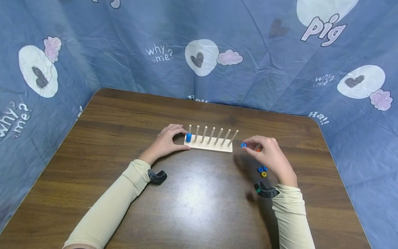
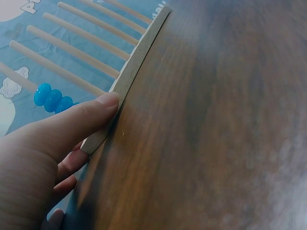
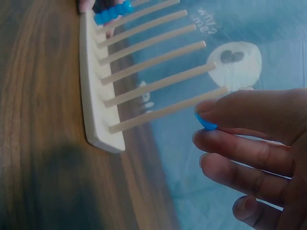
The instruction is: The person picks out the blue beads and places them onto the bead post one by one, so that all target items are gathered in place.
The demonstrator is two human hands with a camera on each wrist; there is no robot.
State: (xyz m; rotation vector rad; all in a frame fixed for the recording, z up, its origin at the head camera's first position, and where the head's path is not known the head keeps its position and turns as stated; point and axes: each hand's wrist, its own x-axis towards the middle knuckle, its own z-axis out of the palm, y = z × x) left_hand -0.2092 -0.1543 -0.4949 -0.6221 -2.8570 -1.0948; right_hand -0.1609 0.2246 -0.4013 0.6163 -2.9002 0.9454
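A pale wooden peg board (image 1: 209,145) with a row of several upright pegs stands on the table. Blue beads (image 1: 188,137) are stacked on its leftmost peg. My left hand (image 1: 168,141) grips the board's left end, thumb along the front edge and fingers behind. Off the board's right end, my right hand (image 1: 269,152) pinches one blue bead (image 1: 244,145) between thumb and index finger. In the right wrist view that bead (image 3: 206,122) is mostly covered by the fingertips, and the other fingers are loosely bent.
Two blue beads (image 1: 260,169) and a yellow bead (image 1: 263,174) lie on the brown wooden table (image 1: 124,114) below my right hand. Something orange (image 1: 258,150) shows partly behind that hand. A patterned blue cloth (image 1: 124,52) hangs behind the table.
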